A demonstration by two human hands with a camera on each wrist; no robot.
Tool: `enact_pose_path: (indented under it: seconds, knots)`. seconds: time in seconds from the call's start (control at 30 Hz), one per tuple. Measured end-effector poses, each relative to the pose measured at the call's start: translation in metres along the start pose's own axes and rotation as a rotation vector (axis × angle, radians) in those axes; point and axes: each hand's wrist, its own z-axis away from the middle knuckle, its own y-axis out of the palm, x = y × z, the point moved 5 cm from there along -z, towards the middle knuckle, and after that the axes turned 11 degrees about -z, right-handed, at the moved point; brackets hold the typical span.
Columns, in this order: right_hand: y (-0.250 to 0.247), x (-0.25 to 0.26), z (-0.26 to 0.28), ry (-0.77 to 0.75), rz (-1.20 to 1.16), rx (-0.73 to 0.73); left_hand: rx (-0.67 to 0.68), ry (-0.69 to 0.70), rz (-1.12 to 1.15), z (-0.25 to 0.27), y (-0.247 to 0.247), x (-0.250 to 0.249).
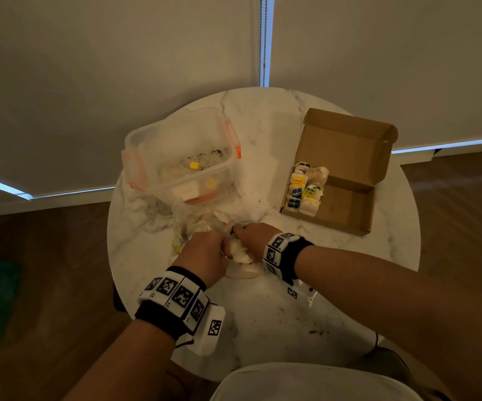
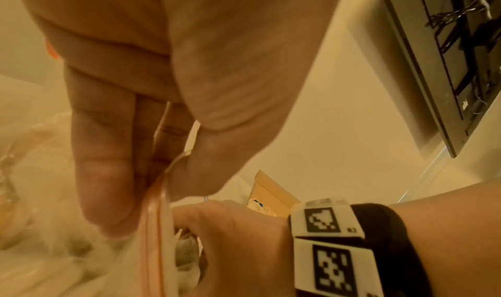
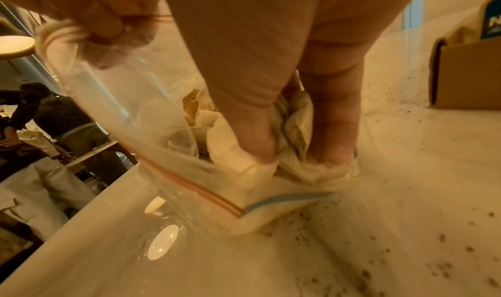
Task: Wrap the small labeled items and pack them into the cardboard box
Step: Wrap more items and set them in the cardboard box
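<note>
A clear zip bag [image 1: 197, 227] of crumpled white wrapping paper [image 3: 295, 128] lies on the marble table [image 1: 262, 314] in front of me. My left hand [image 1: 219, 241] pinches the bag's orange zip rim [image 2: 156, 237] and holds the mouth up. My right hand [image 1: 241, 228] reaches into the mouth, thumb and fingers [image 3: 260, 147] pinching a wad of the paper. To the right stands the open cardboard box [image 1: 346, 206], with several small labeled items [image 1: 303, 189], some wrapped, packed along its left side.
A clear plastic container [image 1: 181, 157] with orange clips stands at the back left, holding a few small items. Dark crumbs [image 3: 444, 267] are scattered over the tabletop. The round table's edge runs close to my body, with wooden floor around it.
</note>
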Motion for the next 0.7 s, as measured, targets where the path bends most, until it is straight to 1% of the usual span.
enact_pose_path:
  seconds: [0.1,0.17,0.2,0.33,0.43,0.57,0.7]
  knots:
    - [0.01,-0.004,-0.001,0.028,0.046,-0.011,-0.012,0.0,0.009,-0.002,0.001,0.002]
    - [0.018,-0.007,-0.004,0.049,0.029,-0.013,-0.01,0.001,0.013,-0.003,0.002,0.002]
    - [0.018,-0.009,-0.005,0.068,0.025,-0.006,-0.008,0.003,0.009,-0.003,0.003,0.002]
    - [0.015,-0.009,-0.005,0.054,0.033,0.026,-0.012,0.009,-0.004,-0.004,0.005,0.003]
    - [0.01,-0.01,-0.003,0.064,-0.036,0.009,-0.012,0.003,-0.011,-0.003,0.006,0.004]
    - [0.0,-0.01,0.011,0.058,-0.119,-0.067,-0.005,-0.006,-0.016,-0.004,0.007,0.005]
    - [-0.015,-0.01,0.034,0.001,-0.221,-0.181,-0.024,-0.024,-0.018,-0.005,0.008,0.005]
